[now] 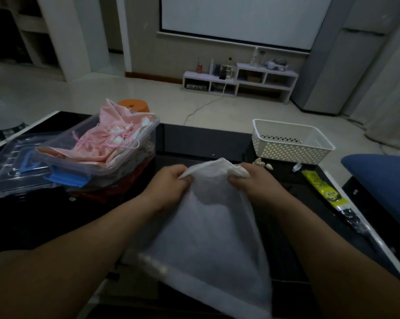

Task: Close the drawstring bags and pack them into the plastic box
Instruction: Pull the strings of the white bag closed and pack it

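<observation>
White bag (208, 226): it is nearest you, with a blurred lower hem. It hangs to the right of the plastic box (138, 143), well apart from it and not yet packed.
Left hand (171, 183): your fingers are curled round the bag's top edge, on the side toward the plastic box.
Right hand (252, 180): it grasps the top edge on the side away from the plastic box, with fabric bunched over the fingers.
Cord: it is not visible, so you cannot tell whether the mouth is drawn tight.
Plastic box: it is open and sits on the dark table (206, 139). Pink bags (107, 134) are heaped above its rim, their cords trailing loose.
Lid (12, 162): it lies just left of the plastic box, blue latch (67, 179) toward you.
Risk, half-closed mouth: if you are pulling fabric instead of cord, the opening will likely stay slack and loosen again once packed.
Risk, overfilling: the heap already stands proud of the rim. Another bag on top may slide off the far side of the plastic box or keep the lid from seating.
Risk, snagging: the trailing pink cords could catch your fingers or get trapped under the lid.
Risk, sweep: shells (261, 163) and a white basket (291, 148) sit far right of the plastic box. A wide swing of the hanging hem could drag the shells off.
</observation>
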Motion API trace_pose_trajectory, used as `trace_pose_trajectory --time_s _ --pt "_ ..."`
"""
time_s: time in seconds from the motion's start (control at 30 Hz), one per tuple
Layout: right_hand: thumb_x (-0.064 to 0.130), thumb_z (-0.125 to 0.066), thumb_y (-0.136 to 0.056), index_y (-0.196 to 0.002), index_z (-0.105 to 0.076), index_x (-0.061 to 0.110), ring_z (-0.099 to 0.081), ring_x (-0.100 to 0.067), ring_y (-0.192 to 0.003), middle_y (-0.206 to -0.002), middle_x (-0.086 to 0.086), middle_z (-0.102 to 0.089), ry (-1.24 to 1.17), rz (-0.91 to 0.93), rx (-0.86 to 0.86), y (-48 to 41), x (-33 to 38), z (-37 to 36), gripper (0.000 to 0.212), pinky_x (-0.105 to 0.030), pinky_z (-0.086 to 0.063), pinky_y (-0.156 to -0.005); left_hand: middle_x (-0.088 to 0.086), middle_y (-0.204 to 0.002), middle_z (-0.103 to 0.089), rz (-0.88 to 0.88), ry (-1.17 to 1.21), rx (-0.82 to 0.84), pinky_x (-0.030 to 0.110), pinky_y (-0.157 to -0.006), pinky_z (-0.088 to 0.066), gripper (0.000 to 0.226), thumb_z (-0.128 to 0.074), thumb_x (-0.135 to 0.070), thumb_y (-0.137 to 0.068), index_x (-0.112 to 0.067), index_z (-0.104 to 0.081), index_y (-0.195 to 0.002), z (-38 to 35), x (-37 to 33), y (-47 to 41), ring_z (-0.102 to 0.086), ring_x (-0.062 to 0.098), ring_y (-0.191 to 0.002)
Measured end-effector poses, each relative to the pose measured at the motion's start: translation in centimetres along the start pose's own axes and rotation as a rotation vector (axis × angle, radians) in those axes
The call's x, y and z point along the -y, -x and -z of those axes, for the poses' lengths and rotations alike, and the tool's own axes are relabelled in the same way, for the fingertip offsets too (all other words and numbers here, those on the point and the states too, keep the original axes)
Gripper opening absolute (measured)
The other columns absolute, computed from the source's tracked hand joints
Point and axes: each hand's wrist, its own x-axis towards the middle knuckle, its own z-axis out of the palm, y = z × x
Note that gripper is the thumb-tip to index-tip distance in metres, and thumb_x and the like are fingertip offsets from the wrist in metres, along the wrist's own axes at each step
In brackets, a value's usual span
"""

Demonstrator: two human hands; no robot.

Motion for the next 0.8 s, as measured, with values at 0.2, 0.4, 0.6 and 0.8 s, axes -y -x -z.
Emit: trace_pose_trajectory --time_s 0.2,0.4,0.6,0.8 --pt "0.025 -0.065 -0.101 -0.094 -0.071 0.022 -0.064 -0.007 -0.082 -0.086 0.009 -0.070 0.019 0.161 -0.199 -2.9 0.5 1.4 0.010 -0.027 -0.046 -0.067 0.005 -0.116 -0.066 -0.713 -0.508 0.012 0.043 -0.091 -0.051 0.039 -0.055 -0.052 -0.096 -0.024 -0.066 -0.122 -2.2 -2.1 5.1 -0.063 0.029 -0.106" --pt "0.029 -0.060 -0.098 -0.127 -0.067 0.036 -0.068 -0.013 -0.104 -0.114 0.011 -0.073 0.223 0.388 -0.242 -1.9 2.0 0.4 0.030 -0.037 -0.056 -0.088 0.001 -0.173 -0.016 -0.440 -0.814 0.435 0.051 -0.126 -0.015 0.079 -0.023 -0.078 -0.097 -0.035 -0.020 -0.163 -7.0 1.0 6.2 -0.014 0.024 -0.158" --pt "0.041 -0.065 -0.089 -0.156 -0.042 0.032 -0.049 -0.024 -0.140 -0.158 0.001 -0.048 0.789 0.356 0.279 4.7 -0.2 -3.9 0.071 -0.040 -0.043 -0.110 -0.004 -0.158 -0.044 -0.296 -0.561 0.399 0.033 -0.114 -0.038 0.059 -0.038 -0.060 -0.102 -0.035 -0.036 -0.155 -6.9 1.2 6.9 -0.045 0.018 -0.141" --pt "0.026 -0.043 -0.104 -0.163 -0.021 0.011 -0.025 -0.033 -0.153 -0.172 -0.012 -0.013 1.064 0.201 0.342 6.4 -2.6 -6.8 0.065 -0.048 -0.037 -0.115 -0.003 -0.083 -0.061 -0.598 -0.434 -0.066 0.039 -0.074 -0.047 0.011 -0.054 -0.031 -0.084 -0.022 -0.060 -0.082 -3.1 0.6 11.2 -0.055 0.019 -0.081"
